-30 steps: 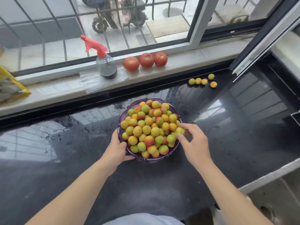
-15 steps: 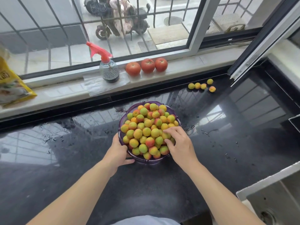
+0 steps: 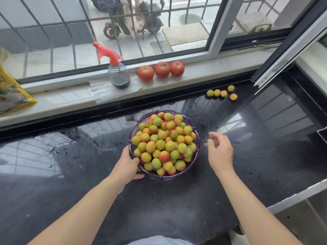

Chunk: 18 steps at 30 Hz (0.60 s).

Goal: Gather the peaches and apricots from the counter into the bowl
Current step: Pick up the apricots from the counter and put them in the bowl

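Purple translucent scalloped plastic bowl [image 3: 196,138] sits mid-counter on glossy black stone counter [image 3: 70,174], heaped with small yellow-green-red peaches and apricots [image 3: 164,144]; left hand [image 3: 126,166] grips bowl's near-left rim, fingers curled round it; right hand [image 3: 220,152] hovers just right of bowl, fingers loosely bent, holding nothing; five loose small yellow-orange fruits [image 3: 222,93] lie far back right on counter near window sill; three red tomatoes [image 3: 161,70] and clear spray bottle with red trigger [image 3: 117,71] on sill

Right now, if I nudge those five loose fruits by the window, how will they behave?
The loose fruits look small and round, so they would probably roll. The black counter is glossy with water droplets, so they may skid. They look light enough to pinch up singly.
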### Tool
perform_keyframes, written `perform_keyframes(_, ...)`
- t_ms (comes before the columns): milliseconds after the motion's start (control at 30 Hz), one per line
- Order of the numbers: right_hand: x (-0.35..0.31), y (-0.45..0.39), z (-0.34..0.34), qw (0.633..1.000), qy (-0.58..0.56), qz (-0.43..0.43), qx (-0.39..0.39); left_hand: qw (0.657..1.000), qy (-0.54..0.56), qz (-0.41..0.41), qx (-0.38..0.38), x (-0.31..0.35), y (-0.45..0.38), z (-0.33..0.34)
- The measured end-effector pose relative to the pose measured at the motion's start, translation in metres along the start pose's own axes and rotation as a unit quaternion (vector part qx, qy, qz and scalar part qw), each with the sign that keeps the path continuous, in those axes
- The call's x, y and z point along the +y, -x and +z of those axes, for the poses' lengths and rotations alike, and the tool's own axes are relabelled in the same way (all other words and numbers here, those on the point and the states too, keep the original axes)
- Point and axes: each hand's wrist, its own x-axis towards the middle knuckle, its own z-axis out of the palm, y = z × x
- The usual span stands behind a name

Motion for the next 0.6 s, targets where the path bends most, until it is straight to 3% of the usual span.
perform_keyframes(167,0.012,-0.057,0.002,0.995,0.088,0.006,-0.046,0.999,-0.017,0.031,-0.001,-0.007,-0.002,-0.002)
perform_keyframes(400,0.000,-0.155,0.032,0.967,0.222,-0.050,-0.117,0.997,-0.062,-0.019,-0.032,-0.006,-0.017,-0.012)
perform_keyframes(600,-0.007,-0.219,0.052,0.920,0.353,-0.144,-0.095,0.994,-0.080,-0.050,-0.061,-0.002,-0.029,-0.018)
